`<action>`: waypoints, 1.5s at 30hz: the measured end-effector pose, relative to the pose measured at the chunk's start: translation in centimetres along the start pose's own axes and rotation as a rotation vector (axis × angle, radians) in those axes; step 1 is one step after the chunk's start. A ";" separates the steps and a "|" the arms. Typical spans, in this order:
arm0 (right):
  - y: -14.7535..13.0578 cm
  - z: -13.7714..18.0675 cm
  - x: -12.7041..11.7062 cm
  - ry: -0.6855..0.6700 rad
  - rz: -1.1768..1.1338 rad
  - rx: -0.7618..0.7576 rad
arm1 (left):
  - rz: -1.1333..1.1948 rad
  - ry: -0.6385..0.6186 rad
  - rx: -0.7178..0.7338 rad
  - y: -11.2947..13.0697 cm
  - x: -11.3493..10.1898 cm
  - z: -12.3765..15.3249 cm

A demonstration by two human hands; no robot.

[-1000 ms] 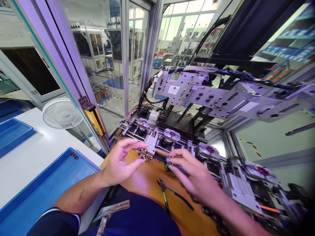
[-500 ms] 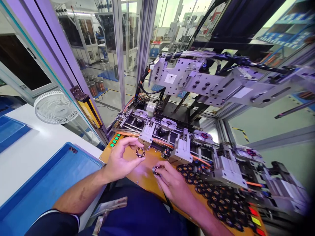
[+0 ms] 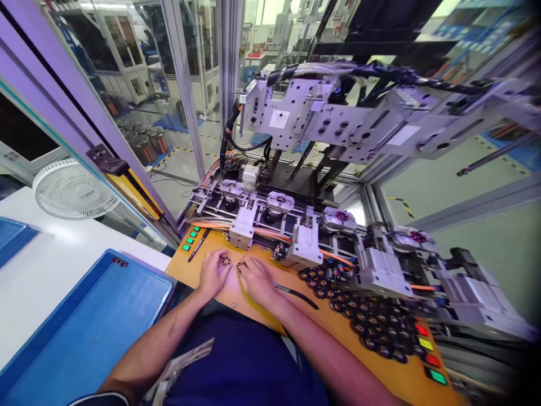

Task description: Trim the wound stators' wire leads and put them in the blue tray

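My left hand (image 3: 213, 274) is closed on a small ring-shaped motor stator (image 3: 226, 261), black with copper-coloured spots, pinched at the fingertips. Just to its right, my right hand (image 3: 257, 281) grips a second motor stator (image 3: 239, 267), mostly covered by the fingers. Both hands are low over the orange worktop (image 3: 220, 293), the two rings a short gap apart. Beyond my left hand lies a black pen (image 3: 198, 245). A dark cable (image 3: 298, 296) extends rightward from beside my right wrist.
Many similar stators (image 3: 372, 321) cover the worktop at right, beside coloured buttons (image 3: 425, 343). Metal fixtures (image 3: 281, 203) line the back under a large plate assembly (image 3: 296, 115). At left are a blue tray (image 3: 97, 304), a white fan (image 3: 76, 189) and a yellow-edged post (image 3: 137, 194).
Both hands have moved forward and lower over the worktop and come closer together, each still holding its stator. The pen and cable now show. The camera view has shifted.
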State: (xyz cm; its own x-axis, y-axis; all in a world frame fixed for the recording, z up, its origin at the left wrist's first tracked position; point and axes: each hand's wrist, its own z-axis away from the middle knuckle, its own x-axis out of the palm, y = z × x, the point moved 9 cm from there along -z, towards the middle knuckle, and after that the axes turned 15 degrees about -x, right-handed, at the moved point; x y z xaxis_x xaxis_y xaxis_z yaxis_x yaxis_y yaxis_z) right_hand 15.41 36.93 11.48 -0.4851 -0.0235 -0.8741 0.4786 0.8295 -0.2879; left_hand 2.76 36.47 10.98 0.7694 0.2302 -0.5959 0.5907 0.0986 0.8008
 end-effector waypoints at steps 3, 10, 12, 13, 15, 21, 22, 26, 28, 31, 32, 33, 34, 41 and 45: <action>-1.1 -0.3 -1.0 0.034 0.080 -0.007 | -0.037 0.014 0.064 0.5 -0.1 0.4; 1.2 6.0 -18.5 0.120 0.296 0.038 | -0.097 0.071 0.363 8.0 -5.5 1.4; 6.5 8.7 -24.8 0.108 0.393 0.178 | -0.115 0.103 0.610 14.5 -6.3 0.6; 9.5 10.0 -27.3 0.086 0.434 0.253 | -0.140 0.072 0.701 17.8 -5.5 -0.3; 15.1 11.9 -30.7 0.008 0.479 0.381 | -0.232 -0.045 0.823 23.9 -2.1 -2.6; 22.5 14.9 -31.3 -0.220 0.448 0.552 | -0.608 -0.457 0.820 31.8 13.1 -7.9; 22.7 15.4 -31.0 -0.238 0.437 0.565 | -0.630 -0.482 0.829 32.1 14.6 -8.0; 23.3 17.0 -30.4 -0.271 0.372 0.599 | -0.737 -0.577 0.837 31.5 17.8 -8.0; 23.9 17.7 -30.0 -0.281 0.328 0.610 | -0.787 -0.618 0.831 31.3 18.4 -7.9; 25.0 18.0 -29.4 -0.293 0.255 0.619 | -0.865 -0.687 0.798 31.2 19.2 -8.1; 25.3 18.0 -29.4 -0.296 0.230 0.622 | -0.887 -0.708 0.784 31.3 19.5 -8.2; 25.6 17.8 -29.4 -0.295 0.206 0.625 | -0.903 -0.726 0.773 31.4 19.7 -8.2; 25.7 17.6 -29.7 -0.291 0.183 0.629 | -0.913 -0.738 0.766 31.5 19.7 -8.2; 17.9 13.4 -33.8 0.029 0.148 0.518 | -0.782 -0.684 0.739 31.6 18.6 -7.5; 6.6 9.1 -27.6 0.117 0.060 0.254 | -0.638 -0.593 0.697 33.2 16.2 -7.7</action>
State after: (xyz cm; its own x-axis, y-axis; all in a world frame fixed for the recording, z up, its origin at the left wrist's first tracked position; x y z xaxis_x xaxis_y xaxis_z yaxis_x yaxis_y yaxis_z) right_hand 38.63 38.03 30.16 -0.5245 0.0979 -0.8458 0.6698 0.6606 -0.3389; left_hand 32.96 50.91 28.41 0.1609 -0.1859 -0.9693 0.7828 -0.5741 0.2401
